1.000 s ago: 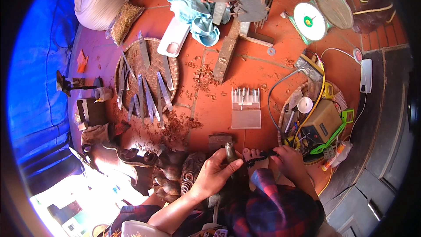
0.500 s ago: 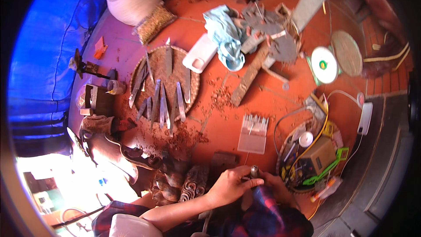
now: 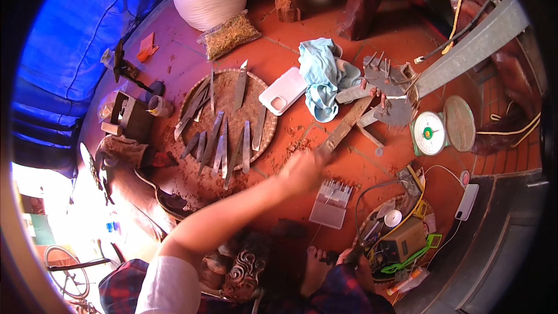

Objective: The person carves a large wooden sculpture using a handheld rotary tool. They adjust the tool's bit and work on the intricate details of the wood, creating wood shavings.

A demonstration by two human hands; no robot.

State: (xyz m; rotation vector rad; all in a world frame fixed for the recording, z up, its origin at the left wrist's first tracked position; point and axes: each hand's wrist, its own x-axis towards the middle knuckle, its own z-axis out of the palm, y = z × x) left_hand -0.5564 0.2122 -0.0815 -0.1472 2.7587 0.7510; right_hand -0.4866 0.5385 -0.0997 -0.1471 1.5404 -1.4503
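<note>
My left hand (image 3: 305, 168) reaches forward over the tiled floor, smeared by motion, its fingers hard to make out. It is nearest the lower end of a wooden bar (image 3: 347, 122) and a clear case of thin metal bits (image 3: 331, 202). Low in the view, close to my lap, my right hand (image 3: 361, 264) is closed round a dark handpiece (image 3: 352, 255), partly hidden by the fingers. A carved wooden piece with curls (image 3: 244, 273) lies below my left forearm. My bare foot (image 3: 317, 261) rests beside the right hand.
A round woven tray (image 3: 264, 154) holds several flat blades. Beyond lie a pale phone-shaped case (image 3: 283, 91), a blue cloth (image 3: 319, 81) and a metal stand (image 3: 401, 102). On the right are a dial scale (image 3: 429, 134) and a basket of tools and cables (image 3: 363, 221). Wood chips litter the floor.
My left hand has left the handpiece beside my right hand and swung forward. The right hand has dropped slightly lower with the handpiece. The whole view has shifted.
</note>
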